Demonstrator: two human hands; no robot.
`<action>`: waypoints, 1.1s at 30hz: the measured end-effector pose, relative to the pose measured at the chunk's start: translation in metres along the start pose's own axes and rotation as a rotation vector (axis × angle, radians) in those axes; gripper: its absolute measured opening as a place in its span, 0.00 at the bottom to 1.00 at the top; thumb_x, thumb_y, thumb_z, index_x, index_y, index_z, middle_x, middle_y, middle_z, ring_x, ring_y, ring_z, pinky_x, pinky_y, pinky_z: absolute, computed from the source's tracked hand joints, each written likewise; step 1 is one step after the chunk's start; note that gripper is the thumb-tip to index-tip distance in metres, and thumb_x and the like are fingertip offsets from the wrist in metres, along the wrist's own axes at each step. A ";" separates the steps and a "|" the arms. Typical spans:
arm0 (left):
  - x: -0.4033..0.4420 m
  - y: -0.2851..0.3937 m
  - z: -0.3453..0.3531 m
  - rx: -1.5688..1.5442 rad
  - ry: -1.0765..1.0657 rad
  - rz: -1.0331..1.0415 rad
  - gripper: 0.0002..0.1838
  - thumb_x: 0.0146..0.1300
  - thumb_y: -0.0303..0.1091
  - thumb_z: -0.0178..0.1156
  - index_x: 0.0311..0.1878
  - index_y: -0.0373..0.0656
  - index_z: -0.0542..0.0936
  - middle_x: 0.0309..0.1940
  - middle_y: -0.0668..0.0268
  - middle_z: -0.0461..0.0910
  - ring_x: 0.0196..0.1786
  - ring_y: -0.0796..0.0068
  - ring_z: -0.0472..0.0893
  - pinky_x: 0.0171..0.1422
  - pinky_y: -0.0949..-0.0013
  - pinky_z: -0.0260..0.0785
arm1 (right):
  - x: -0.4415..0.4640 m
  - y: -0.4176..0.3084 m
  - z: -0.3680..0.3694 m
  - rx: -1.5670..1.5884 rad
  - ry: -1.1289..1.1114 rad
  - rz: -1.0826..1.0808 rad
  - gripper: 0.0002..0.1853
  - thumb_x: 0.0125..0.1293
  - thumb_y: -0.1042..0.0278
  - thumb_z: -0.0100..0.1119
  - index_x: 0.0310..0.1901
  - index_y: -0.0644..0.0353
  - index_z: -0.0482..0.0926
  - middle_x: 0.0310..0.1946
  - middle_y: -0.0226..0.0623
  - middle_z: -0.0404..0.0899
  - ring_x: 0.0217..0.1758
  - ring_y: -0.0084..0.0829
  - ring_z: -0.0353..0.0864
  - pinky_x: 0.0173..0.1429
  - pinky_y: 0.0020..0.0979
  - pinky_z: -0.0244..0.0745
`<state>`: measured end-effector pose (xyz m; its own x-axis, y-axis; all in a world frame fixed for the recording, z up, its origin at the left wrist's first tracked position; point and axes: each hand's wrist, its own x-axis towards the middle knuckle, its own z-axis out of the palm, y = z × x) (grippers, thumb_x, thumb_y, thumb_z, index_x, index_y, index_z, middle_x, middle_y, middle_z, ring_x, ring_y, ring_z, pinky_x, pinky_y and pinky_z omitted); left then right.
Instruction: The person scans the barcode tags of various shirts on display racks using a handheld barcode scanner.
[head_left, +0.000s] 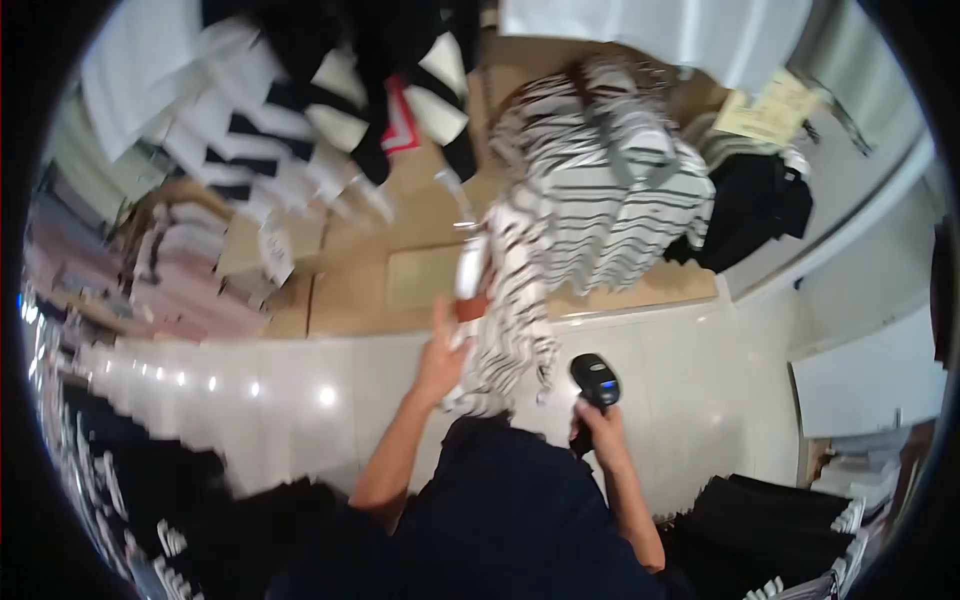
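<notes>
My right hand [601,432] grips the handle of a black barcode scanner [594,378], which shows a small blue light on its head. At the left edge of a striped knit garment [515,300], my left hand [438,362] is closed on the cloth, one finger pointing up. A white and reddish-brown tag [470,300] lies against the garment just above that hand. Motion blur softens the fingers and the tag. The garment hangs down in front of my body, close to the wooden platform.
More striped garments [610,200] are heaped on the wooden platform [420,270], with black clothing [755,205] to their right. White and black garments [270,130] hang at upper left. Dark clothes [770,525] line the racks behind me. The tiled floor [300,390] is shiny.
</notes>
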<state>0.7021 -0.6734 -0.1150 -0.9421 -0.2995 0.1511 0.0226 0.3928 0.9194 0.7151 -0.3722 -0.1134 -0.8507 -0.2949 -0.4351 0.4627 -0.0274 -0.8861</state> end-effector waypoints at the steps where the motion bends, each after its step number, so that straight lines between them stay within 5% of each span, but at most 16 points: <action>1: 0.003 -0.025 -0.012 0.045 0.037 -0.007 0.38 0.70 0.31 0.61 0.79 0.46 0.56 0.65 0.46 0.75 0.69 0.50 0.75 0.71 0.61 0.65 | 0.002 0.004 -0.003 0.017 -0.012 -0.014 0.08 0.71 0.65 0.60 0.39 0.61 0.77 0.22 0.30 0.76 0.22 0.24 0.78 0.30 0.29 0.74; 3: 0.018 -0.072 -0.027 0.204 0.106 0.085 0.32 0.70 0.31 0.61 0.75 0.43 0.64 0.59 0.47 0.81 0.62 0.49 0.80 0.66 0.59 0.69 | 0.003 -0.003 -0.008 0.059 -0.043 -0.026 0.08 0.71 0.66 0.60 0.38 0.61 0.77 0.22 0.30 0.76 0.23 0.24 0.78 0.30 0.28 0.74; 6: 0.044 -0.035 -0.039 0.215 -0.012 0.130 0.26 0.69 0.31 0.62 0.69 0.41 0.70 0.53 0.46 0.83 0.57 0.46 0.83 0.61 0.56 0.72 | 0.002 -0.005 -0.022 0.099 -0.001 -0.055 0.08 0.71 0.65 0.60 0.38 0.61 0.77 0.22 0.30 0.76 0.24 0.25 0.78 0.30 0.29 0.75; 9: 0.074 -0.013 -0.039 0.366 -0.081 -0.085 0.26 0.71 0.31 0.60 0.69 0.38 0.69 0.59 0.46 0.80 0.64 0.49 0.79 0.66 0.57 0.69 | 0.001 -0.004 -0.037 0.179 0.098 -0.076 0.09 0.72 0.64 0.60 0.38 0.61 0.76 0.23 0.32 0.77 0.24 0.26 0.79 0.31 0.30 0.77; 13: 0.155 -0.037 -0.041 0.561 -0.021 0.053 0.26 0.69 0.33 0.59 0.70 0.42 0.71 0.53 0.42 0.82 0.56 0.39 0.80 0.58 0.48 0.72 | 0.006 0.007 -0.058 0.294 0.207 -0.053 0.11 0.71 0.63 0.63 0.36 0.60 0.76 0.22 0.32 0.77 0.23 0.26 0.78 0.30 0.30 0.76; 16: 0.238 -0.089 -0.047 0.757 0.127 0.170 0.20 0.68 0.35 0.60 0.61 0.42 0.78 0.50 0.44 0.83 0.52 0.39 0.82 0.57 0.48 0.74 | 0.018 0.012 -0.066 0.338 0.364 -0.063 0.11 0.71 0.62 0.63 0.35 0.60 0.76 0.22 0.32 0.76 0.23 0.26 0.78 0.30 0.30 0.77; 19: 0.315 -0.113 -0.055 1.059 -0.110 -0.173 0.13 0.68 0.39 0.60 0.49 0.42 0.85 0.48 0.48 0.85 0.49 0.41 0.83 0.56 0.49 0.75 | 0.042 0.010 -0.067 0.424 0.483 -0.091 0.11 0.70 0.61 0.64 0.39 0.59 0.75 0.23 0.31 0.75 0.23 0.26 0.78 0.29 0.30 0.77; 20: 0.320 -0.124 -0.053 0.868 0.115 0.008 0.13 0.69 0.42 0.58 0.40 0.43 0.86 0.45 0.52 0.86 0.45 0.46 0.85 0.54 0.51 0.77 | 0.051 0.007 -0.067 0.479 0.534 -0.099 0.11 0.70 0.61 0.64 0.40 0.59 0.75 0.24 0.31 0.75 0.23 0.26 0.78 0.28 0.30 0.77; 22: 0.347 -0.093 -0.047 0.678 0.076 0.258 0.13 0.67 0.36 0.60 0.49 0.40 0.83 0.45 0.54 0.87 0.46 0.51 0.86 0.55 0.57 0.76 | 0.070 0.000 -0.064 0.483 0.564 -0.106 0.12 0.71 0.60 0.63 0.43 0.59 0.73 0.26 0.32 0.75 0.23 0.27 0.78 0.28 0.31 0.78; 24: 0.375 -0.069 -0.039 0.567 -0.139 0.292 0.19 0.66 0.31 0.62 0.58 0.37 0.79 0.45 0.56 0.87 0.47 0.56 0.86 0.57 0.62 0.75 | 0.089 -0.004 -0.060 0.489 0.582 -0.106 0.13 0.71 0.59 0.63 0.45 0.58 0.72 0.27 0.32 0.75 0.24 0.27 0.78 0.28 0.31 0.78; 26: 0.400 -0.085 -0.036 0.418 -0.346 0.187 0.25 0.64 0.27 0.64 0.66 0.42 0.78 0.59 0.54 0.83 0.62 0.57 0.81 0.68 0.62 0.70 | 0.108 -0.010 -0.057 0.494 0.590 -0.109 0.13 0.71 0.59 0.63 0.45 0.58 0.72 0.27 0.32 0.75 0.24 0.27 0.78 0.28 0.31 0.78; 28: 0.427 -0.089 -0.036 0.528 -0.526 0.166 0.23 0.65 0.29 0.64 0.64 0.39 0.79 0.57 0.53 0.84 0.62 0.58 0.82 0.66 0.63 0.70 | 0.124 -0.021 -0.048 0.505 0.618 -0.106 0.13 0.71 0.59 0.63 0.44 0.58 0.72 0.27 0.32 0.75 0.25 0.27 0.78 0.29 0.31 0.78; 33: 0.479 -0.084 -0.007 0.444 -0.599 0.090 0.22 0.64 0.32 0.64 0.63 0.44 0.80 0.55 0.54 0.85 0.59 0.55 0.82 0.63 0.63 0.71 | 0.151 -0.033 -0.029 0.557 0.694 -0.135 0.13 0.70 0.59 0.64 0.44 0.59 0.73 0.26 0.32 0.75 0.25 0.27 0.78 0.29 0.31 0.78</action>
<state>0.2511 -0.8556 -0.1170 -0.9667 0.2250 -0.1220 0.0901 0.7455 0.6604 0.5643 -0.3886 -0.1549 -0.7822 0.3824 -0.4919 0.2483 -0.5327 -0.8091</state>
